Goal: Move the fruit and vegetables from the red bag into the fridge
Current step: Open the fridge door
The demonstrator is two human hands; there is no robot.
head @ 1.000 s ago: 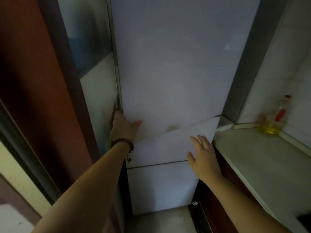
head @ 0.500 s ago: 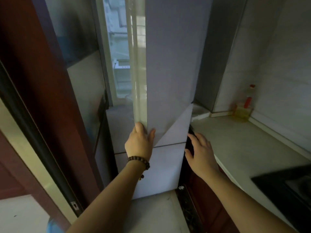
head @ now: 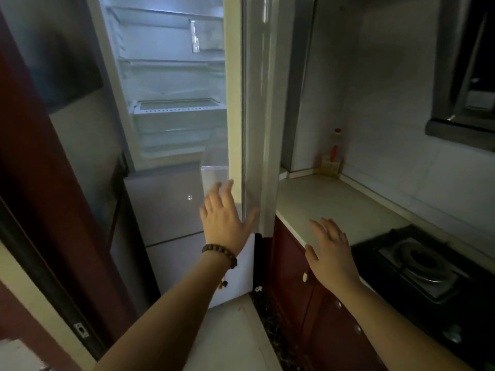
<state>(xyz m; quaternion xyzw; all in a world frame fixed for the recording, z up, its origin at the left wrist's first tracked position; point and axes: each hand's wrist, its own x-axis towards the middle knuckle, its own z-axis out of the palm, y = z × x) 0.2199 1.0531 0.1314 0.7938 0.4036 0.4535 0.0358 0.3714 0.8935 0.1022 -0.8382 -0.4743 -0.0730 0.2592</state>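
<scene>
At the fridge door [head: 257,116] edge, your left hand [head: 223,212] is spread; right hand [head: 330,251] spread over countertop [head: 334,202]; no writing legible.

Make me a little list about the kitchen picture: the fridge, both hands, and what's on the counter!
fridge: tall white fridge, upper compartment open, lit inside
door: white upper fridge door swung wide, seen edge-on
shelves: clear glass shelves, no food visible on them
left hand: left hand open, fingers spread, by the door's lower edge, beaded bracelet on wrist
right hand: right hand open, holding nothing, over the pale countertop edge
counter: clear bottle of yellow liquid with red cap in the corner
red bag: not in view
</scene>
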